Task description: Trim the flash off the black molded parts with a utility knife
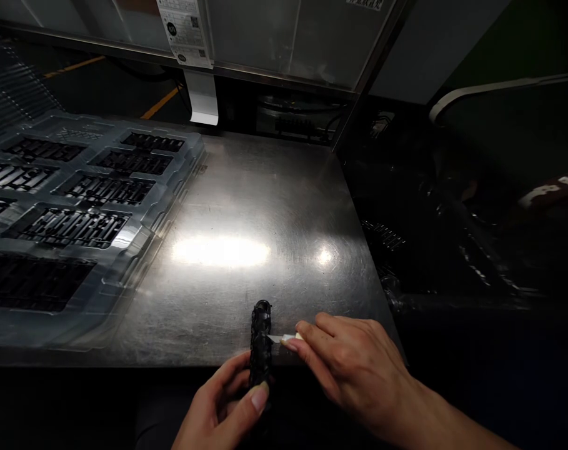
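Clear plastic trays [77, 206] of black parts cover the surface's [246, 206] left side. At its near edge, the left hand [222, 406] grips a long black part [260, 340] upright. The right hand [353, 359] pinches a small pale blade [284, 339] against it.

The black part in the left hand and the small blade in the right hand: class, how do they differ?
The black part is dark, long and ribbed; the blade is pale, short and flat. The part points away from the person; the blade lies crosswise, its tip against the part. The left hand grips the part; the right hand pinches the blade.
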The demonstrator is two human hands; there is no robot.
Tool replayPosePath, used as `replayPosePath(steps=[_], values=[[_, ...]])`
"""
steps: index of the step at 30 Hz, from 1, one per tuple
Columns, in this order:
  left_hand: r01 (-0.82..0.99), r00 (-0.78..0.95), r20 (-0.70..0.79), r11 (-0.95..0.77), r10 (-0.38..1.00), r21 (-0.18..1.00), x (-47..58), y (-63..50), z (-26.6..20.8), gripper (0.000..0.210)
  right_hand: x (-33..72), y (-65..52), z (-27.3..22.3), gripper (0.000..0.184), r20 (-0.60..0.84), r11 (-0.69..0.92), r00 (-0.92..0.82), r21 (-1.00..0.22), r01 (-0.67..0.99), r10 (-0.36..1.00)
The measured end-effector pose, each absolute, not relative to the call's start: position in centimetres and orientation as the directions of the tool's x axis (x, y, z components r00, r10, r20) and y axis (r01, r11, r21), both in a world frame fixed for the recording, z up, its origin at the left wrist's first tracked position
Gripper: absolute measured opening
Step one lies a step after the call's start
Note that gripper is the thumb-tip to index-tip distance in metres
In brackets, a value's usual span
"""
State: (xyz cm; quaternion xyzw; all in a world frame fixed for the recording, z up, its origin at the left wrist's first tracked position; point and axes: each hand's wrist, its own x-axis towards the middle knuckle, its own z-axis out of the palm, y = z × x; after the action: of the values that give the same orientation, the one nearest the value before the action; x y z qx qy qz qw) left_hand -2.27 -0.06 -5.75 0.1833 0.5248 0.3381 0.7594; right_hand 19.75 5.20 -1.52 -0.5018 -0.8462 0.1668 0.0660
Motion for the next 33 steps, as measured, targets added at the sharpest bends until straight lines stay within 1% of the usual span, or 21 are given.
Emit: replayPosePath(steps=[5, 7, 9, 11, 12, 13, 14, 15, 16, 17, 18, 19, 20, 21, 22, 24, 26, 27, 29, 31, 33], values=[[-0.317, 0.201, -0.665, 0.69, 0.72, 0.651, -2.1, -0.1, -5.3, 0.057, 19.3, 4.7, -1.6, 0.037, -0.069, 0.385, -0.436, -0.362, 0.849, 0.897], [-0.296, 0.197, -0.665, 0.69, 0.721, 0.66, -2.1, -0.1, -5.2, 0.058, 19.4, 4.8, -1.8, 0.035, -0.046, 0.391, -0.434, -0.356, 0.849, 0.9], [-0.277, 0.202, -0.674, 0.702, 0.71, 0.657, -2.1, 0.0, -5.0, 0.058, 19.7, 4.8, -2.2, 0.031, 0.047, 0.446, -0.456, -0.313, 0.838, 0.889], [-0.274, 0.214, -0.684, 0.715, 0.698, 0.643, -2.2, 0.0, -4.9, 0.057, 19.8, 4.6, -2.7, 0.024, 0.215, 0.513, -0.468, -0.27, 0.815, 0.857], [-0.28, 0.214, -0.686, 0.716, 0.696, 0.639, -2.2, 0.0, -4.8, 0.056, 19.8, 4.4, -2.9, 0.02, 0.3, 0.52, -0.441, -0.285, 0.805, 0.846], [-0.288, 0.209, -0.685, 0.713, 0.698, 0.639, -2.1, 0.0, -4.8, 0.056, 19.6, 4.2, -3.2, 0.018, 0.354, 0.493, -0.374, -0.351, 0.796, 0.857], [-0.296, 0.204, -0.685, 0.711, 0.699, 0.638, -2.1, 0.0, -4.9, 0.056, 19.3, 4.1, -3.5, 0.017, 0.351, 0.42, -0.272, -0.471, 0.776, 0.896], [-0.305, 0.197, -0.687, 0.71, 0.699, 0.635, -2.1, 0.0, -4.9, 0.056, 18.8, 4.1, -3.7, 0.018, 0.266, 0.297, -0.16, -0.625, 0.722, 0.951], [-0.313, 0.189, -0.689, 0.708, 0.699, 0.633, -2.0, 0.0, -5.0, 0.056, 18.2, 4.2, -3.9, 0.023, 0.105, 0.13, -0.078, -0.768, 0.627, 0.991], [-0.319, 0.184, -0.69, 0.707, 0.7, 0.631, -2.0, -0.1, -5.2, 0.057, 17.5, 4.5, -4.0, 0.031, -0.093, -0.054, -0.052, -0.862, 0.505, 0.994], [-0.325, 0.181, -0.691, 0.706, 0.7, 0.63, -1.9, -0.1, -5.3, 0.057, 16.7, 4.9, -4.1, 0.039, -0.276, -0.227, -0.08, -0.897, 0.379, 0.958], [-0.324, 0.179, -0.689, 0.703, 0.702, 0.632, -1.9, -0.1, -5.3, 0.058, 16.0, 5.4, -4.2, 0.045, -0.41, -0.366, -0.136, -0.892, 0.265, 0.902], [-0.32, 0.174, -0.687, 0.701, 0.705, 0.638, -1.9, -0.1, -5.3, 0.057, 15.4, 5.9, -4.2, 0.049, -0.485, -0.461, -0.179, -0.873, 0.162, 0.856], [-0.317, 0.168, -0.69, 0.701, 0.705, 0.639, -1.9, -0.1, -5.1, 0.057, 14.9, 6.3, -4.2, 0.052, -0.514, -0.512, -0.185, -0.857, 0.061, 0.838], [-0.323, 0.16, -0.695, 0.702, 0.701, 0.634, -2.0, -0.1, -4.9, 0.057, 14.7, 6.6, -4.2, 0.053, -0.516, -0.527, -0.153, -0.849, -0.041, 0.843], [-0.381, 0.13, -0.696, 0.683, 0.706, 0.623, -2.1, 0.1, -4.3, 0.062, 14.8, 6.6, -3.9, 0.05, -0.491, -0.496, -0.078, -0.841, -0.219, 0.868], [-0.469, 0.079, -0.66, 0.612, 0.747, 0.637, -2.3, 0.5, -3.6, 0.067, 15.4, 5.9, -3.6, 0.046, -0.456, -0.458, -0.083, -0.835, -0.306, 0.886], [-0.494, 0.05, -0.628, 0.566, 0.776, 0.66, -2.4, 0.7, -3.4, 0.069, 15.8, 5.3, -3.5, 0.045, -0.445, -0.459, -0.121, -0.833, -0.308, 0.888], [-0.476, 0.027, -0.565, 0.507, 0.825, 0.718, -2.4, 1.0, -3.4, 0.068, 16.5, 4.2, -3.3, 0.045, -0.419, -0.45, -0.172, -0.86, -0.239, 0.892], [-0.406, 0.065, -0.535, 0.512, 0.843, 0.757, -2.3, 1.2, -3.6, 0.065, 17.0, 3.5, -3.2, 0.043, -0.382, -0.405, -0.169, -0.904, -0.134, 0.909], [-0.343, 0.127, -0.529, 0.538, 0.839, 0.77, -2.0, 1.0, -3.9, 0.063, 17.2, 3.5, -2.9, 0.041, -0.345, -0.36, -0.159, -0.929, -0.083, 0.925]])
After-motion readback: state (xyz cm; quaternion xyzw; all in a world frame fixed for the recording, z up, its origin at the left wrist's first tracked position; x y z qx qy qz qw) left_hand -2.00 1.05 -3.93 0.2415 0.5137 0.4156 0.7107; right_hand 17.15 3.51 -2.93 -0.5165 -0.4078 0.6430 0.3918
